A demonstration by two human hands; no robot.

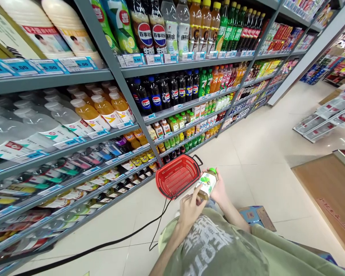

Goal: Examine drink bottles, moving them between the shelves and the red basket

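Note:
A juice bottle (206, 183) with a bright green cap and a white label showing green fruit is tilted in front of my torso. My right hand (218, 188) wraps around its far right side, the palm behind it. At the lower end, my left hand (191, 207) closes on the bottle, with one finger lying across the label. Just beyond my hands, a red shopping basket (176, 176) with a black handle stands on the floor against the shelf foot. Nothing shows inside it.
Shelves of drinks (178, 90) run along the left and ahead. A black cord (115, 239) crosses the tiled floor from the basket. A blue and brown carton (257, 217) lies at my right. Further right are a brown board (327, 195) and a white rack (327, 115).

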